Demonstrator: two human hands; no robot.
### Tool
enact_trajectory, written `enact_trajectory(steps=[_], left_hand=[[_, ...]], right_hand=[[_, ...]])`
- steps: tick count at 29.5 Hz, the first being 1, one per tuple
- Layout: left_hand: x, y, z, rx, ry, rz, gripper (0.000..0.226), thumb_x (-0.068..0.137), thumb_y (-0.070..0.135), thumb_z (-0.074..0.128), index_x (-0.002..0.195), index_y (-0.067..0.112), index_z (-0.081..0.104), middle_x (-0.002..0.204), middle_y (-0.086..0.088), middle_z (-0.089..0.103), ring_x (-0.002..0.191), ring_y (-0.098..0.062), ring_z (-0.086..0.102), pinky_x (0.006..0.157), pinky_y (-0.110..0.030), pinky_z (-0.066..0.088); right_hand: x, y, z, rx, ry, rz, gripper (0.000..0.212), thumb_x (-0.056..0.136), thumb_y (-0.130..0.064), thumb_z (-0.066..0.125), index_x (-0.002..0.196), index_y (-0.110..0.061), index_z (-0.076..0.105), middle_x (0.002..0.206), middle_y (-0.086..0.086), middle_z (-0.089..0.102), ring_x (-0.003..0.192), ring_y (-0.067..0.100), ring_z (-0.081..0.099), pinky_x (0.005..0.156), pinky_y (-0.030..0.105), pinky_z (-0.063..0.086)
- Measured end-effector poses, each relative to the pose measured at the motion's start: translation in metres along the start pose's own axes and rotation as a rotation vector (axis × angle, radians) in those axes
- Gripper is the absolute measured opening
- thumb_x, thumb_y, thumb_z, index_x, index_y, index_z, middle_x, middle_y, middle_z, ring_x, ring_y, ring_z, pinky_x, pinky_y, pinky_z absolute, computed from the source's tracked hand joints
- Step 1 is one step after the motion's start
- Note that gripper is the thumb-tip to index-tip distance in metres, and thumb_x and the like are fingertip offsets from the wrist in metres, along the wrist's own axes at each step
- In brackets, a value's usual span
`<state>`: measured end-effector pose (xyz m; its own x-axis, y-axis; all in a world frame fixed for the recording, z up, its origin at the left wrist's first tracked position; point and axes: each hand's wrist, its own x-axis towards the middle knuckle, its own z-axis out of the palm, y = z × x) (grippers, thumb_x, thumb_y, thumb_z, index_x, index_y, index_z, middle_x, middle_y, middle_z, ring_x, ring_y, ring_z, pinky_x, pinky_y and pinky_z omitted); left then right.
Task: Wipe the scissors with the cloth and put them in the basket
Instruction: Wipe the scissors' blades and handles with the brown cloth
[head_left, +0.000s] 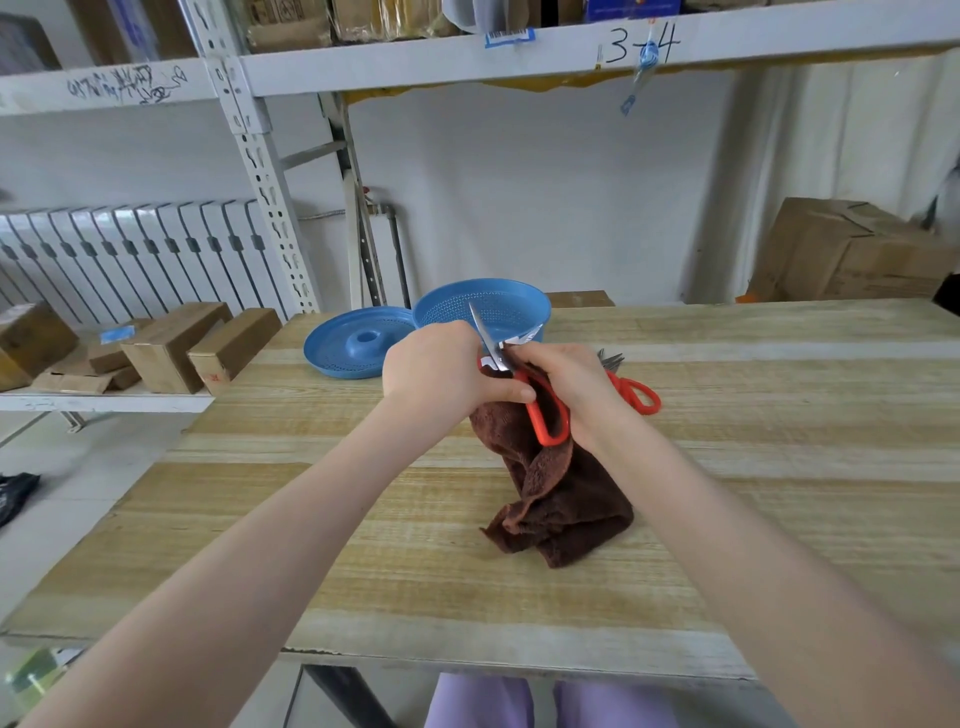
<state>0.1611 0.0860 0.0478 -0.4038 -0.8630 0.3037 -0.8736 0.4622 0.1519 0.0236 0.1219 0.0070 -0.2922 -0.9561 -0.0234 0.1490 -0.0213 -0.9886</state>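
Red-handled scissors (545, 415) are held up above the wooden table (363, 545), blades pointing up and away. My left hand (441, 369) grips them near the pivot, its thumb lying across the handle. My right hand (566, 384) holds the brown cloth (561, 499) against the scissors; the cloth hangs down and bunches on the table. The blue basket (519, 312) stands just behind the hands. A second pair of red-handled scissors (636, 392) lies on the table to the right, partly hidden by my right hand.
A blue round lid (348, 343) lies left of the basket. Cardboard boxes (171, 353) sit on a low shelf at left, and a large box (852, 254) stands at back right. A metal shelf frame (260, 156) rises behind the table.
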Motion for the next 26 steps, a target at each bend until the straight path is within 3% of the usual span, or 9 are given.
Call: enact_trajectory(steps=[3,8,12,15,19,24,26], left_hand=[[0.000,0.000,0.000,0.011,-0.013,-0.011,0.064,0.052,0.082,0.067,0.064,0.020,0.055,0.053,0.007,0.052,0.052,-0.010,0.052,0.045,-0.024,0.032],[0.001,-0.002,-0.001,0.010,-0.010,-0.022,0.063,0.051,0.081,0.068,0.064,0.021,0.056,0.054,0.007,0.053,0.053,-0.011,0.051,0.045,-0.025,0.029],[0.001,0.001,-0.002,0.010,0.011,-0.012,0.064,0.053,0.080,0.069,0.057,0.020,0.048,0.049,0.007,0.047,0.047,-0.010,0.048,0.043,-0.024,0.027],[0.003,0.001,-0.004,0.022,-0.013,-0.018,0.063,0.052,0.080,0.069,0.061,0.020,0.053,0.050,0.007,0.049,0.048,-0.010,0.049,0.043,-0.024,0.028],[0.003,-0.002,-0.003,0.006,-0.012,-0.028,0.063,0.052,0.078,0.071,0.055,0.020,0.048,0.048,0.007,0.047,0.047,-0.010,0.047,0.043,-0.024,0.026],[0.003,0.001,-0.002,0.010,-0.015,-0.020,0.065,0.053,0.078,0.071,0.053,0.019,0.044,0.046,0.007,0.044,0.044,-0.011,0.046,0.043,-0.023,0.026],[0.004,0.001,-0.004,0.018,-0.026,-0.031,0.066,0.051,0.079,0.071,0.055,0.019,0.045,0.047,0.007,0.046,0.046,-0.012,0.047,0.043,-0.023,0.026]], right_hand=[[-0.002,0.002,0.004,0.076,0.083,-0.019,0.018,0.085,-0.018,0.069,0.076,-0.004,0.076,0.072,0.006,0.071,0.068,0.011,0.066,0.068,0.025,0.054],[-0.003,-0.007,0.003,0.034,-0.058,0.065,0.017,0.084,-0.011,0.069,0.070,-0.012,0.078,0.076,0.006,0.074,0.073,0.014,0.070,0.074,0.030,0.057],[0.000,-0.008,0.008,0.034,0.071,0.046,0.017,0.081,-0.014,0.069,0.066,-0.008,0.073,0.065,0.004,0.067,0.065,0.014,0.063,0.071,0.032,0.051],[0.002,-0.003,0.009,0.107,0.122,0.055,0.023,0.081,-0.015,0.070,0.058,-0.014,0.073,0.065,0.002,0.068,0.066,0.015,0.064,0.071,0.032,0.051],[0.001,-0.004,0.009,0.018,0.021,0.057,0.014,0.083,-0.013,0.069,0.073,-0.011,0.078,0.083,0.010,0.075,0.087,0.025,0.071,0.088,0.040,0.054],[0.004,0.000,0.010,0.045,0.143,0.040,0.017,0.081,-0.016,0.069,0.078,0.001,0.074,0.069,0.007,0.067,0.072,0.018,0.063,0.077,0.037,0.052],[0.003,0.002,0.009,0.048,0.121,0.047,0.017,0.083,-0.016,0.069,0.081,0.000,0.075,0.073,0.009,0.071,0.075,0.019,0.066,0.080,0.036,0.053]])
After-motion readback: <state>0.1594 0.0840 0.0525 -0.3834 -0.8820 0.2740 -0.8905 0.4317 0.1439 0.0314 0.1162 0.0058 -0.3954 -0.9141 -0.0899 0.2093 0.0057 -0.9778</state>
